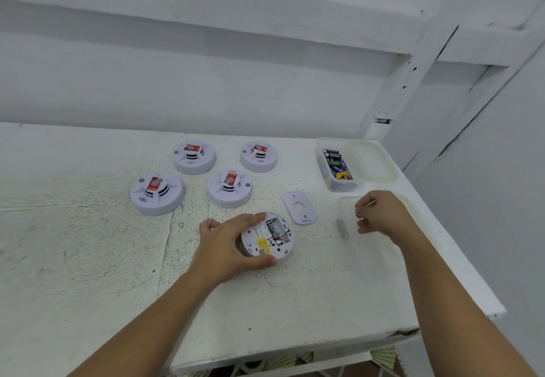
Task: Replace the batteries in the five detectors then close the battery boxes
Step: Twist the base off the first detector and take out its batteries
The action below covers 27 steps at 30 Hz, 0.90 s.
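left hand [227, 247] clamps the upturned round white plastic detector [267, 238] to steady it; right hand [380, 214], just beside, hangs loosely curled and empty.

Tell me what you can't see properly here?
- Head view: labels on the spare batteries are too small to read.
- The grey thing beside the right hand is blurred.
- The left hand covers part of the open detector.
- The four other detectors hide their undersides against the table.

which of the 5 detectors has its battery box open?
The front detector, gripped by the left hand: it lies back-up, battery bay exposed. The other four sit dome-up with red stickers.
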Available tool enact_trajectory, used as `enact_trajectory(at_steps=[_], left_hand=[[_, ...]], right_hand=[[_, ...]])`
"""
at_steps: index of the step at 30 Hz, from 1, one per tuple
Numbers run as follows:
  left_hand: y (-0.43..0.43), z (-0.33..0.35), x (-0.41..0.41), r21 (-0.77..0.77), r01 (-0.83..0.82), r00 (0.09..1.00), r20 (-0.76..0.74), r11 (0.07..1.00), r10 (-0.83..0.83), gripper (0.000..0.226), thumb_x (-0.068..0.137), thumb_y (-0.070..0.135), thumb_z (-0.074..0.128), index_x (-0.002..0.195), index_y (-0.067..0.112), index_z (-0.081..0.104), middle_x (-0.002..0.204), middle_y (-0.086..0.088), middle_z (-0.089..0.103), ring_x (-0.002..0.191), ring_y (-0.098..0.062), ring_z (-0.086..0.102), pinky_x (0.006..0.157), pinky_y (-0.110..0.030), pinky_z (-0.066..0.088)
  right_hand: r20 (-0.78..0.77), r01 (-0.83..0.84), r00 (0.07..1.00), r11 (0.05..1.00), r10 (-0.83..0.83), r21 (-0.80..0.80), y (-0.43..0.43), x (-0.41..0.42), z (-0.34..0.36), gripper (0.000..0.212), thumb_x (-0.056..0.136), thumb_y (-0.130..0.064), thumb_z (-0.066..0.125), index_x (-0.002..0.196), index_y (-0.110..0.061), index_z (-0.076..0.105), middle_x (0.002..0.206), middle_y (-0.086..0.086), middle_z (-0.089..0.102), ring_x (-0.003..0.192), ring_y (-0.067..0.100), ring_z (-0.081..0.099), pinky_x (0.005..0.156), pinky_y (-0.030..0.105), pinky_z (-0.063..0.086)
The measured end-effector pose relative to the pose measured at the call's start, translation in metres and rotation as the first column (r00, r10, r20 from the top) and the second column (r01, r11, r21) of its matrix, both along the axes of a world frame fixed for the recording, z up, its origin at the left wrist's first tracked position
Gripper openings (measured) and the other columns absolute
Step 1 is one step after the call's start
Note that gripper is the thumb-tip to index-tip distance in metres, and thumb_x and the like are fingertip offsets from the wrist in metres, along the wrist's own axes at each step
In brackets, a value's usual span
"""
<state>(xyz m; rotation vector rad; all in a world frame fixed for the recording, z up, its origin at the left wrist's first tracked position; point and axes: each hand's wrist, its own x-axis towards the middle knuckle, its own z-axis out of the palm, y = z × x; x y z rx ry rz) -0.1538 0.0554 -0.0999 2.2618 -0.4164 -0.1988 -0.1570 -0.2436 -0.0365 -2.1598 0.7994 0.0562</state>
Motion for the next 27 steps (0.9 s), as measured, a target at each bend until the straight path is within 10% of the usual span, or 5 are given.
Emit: enact_trajectory(at_steps=[7,13,23,27], left_hand=[[0.0,-0.006,0.002,-0.001,0.021,0.999,0.028,1.0,-0.02,0.078,0.036,0.092,0.055,0.109,0.069,0.037,0.113,0.047,0.037,0.103,0.008,0.019,0.095,-0.026,0.02],[-0.001,-0.007,0.002,0.006,0.0,0.998,0.07,1.0,0.0,0.081,0.042,0.084,0.061,0.118,0.06,0.044,0.115,0.044,0.04,0.107,0.031,0.003,0.097,-0.028,0.02],[0.0,-0.004,0.003,0.001,0.014,0.998,0.053,1.0,-0.014,0.08,0.039,0.083,0.057,0.114,0.061,0.04,0.105,0.047,0.038,0.105,0.031,0.006,0.098,-0.027,0.02],[0.001,-0.007,0.006,0.004,-0.002,1.0,-0.003,1.0,0.002,0.084,0.036,0.084,0.061,0.115,0.062,0.042,0.1,0.042,0.045,0.105,-0.01,0.026,0.089,-0.019,0.025]], right_hand=[[0.262,-0.278,0.899,0.92,0.35,-0.275,0.037,0.001,0.027,0.009,0.087,-0.009,0.062,0.084,-0.017,0.064,0.077,0.001,0.065,0.066,0.015,0.061,0.06,0.026,0.054],[-0.046,-0.771,0.567,0.51,0.822,-0.381,0.089,-0.004,0.004,0.017,0.089,-0.015,0.062,0.102,-0.019,0.072,0.102,-0.007,0.069,0.082,0.0,0.055,0.075,0.006,0.039],[-0.39,-0.858,0.207,-0.026,0.897,-0.514,0.105,0.014,-0.006,0.025,0.095,-0.019,0.049,0.102,-0.006,0.069,0.106,0.009,0.069,0.095,0.025,0.061,0.082,0.041,0.049],[-0.463,-0.828,0.131,-0.16,0.877,-0.537,0.104,0.018,-0.006,0.026,0.091,-0.019,0.046,0.095,-0.006,0.068,0.098,0.008,0.069,0.089,0.024,0.061,0.077,0.041,0.052]])
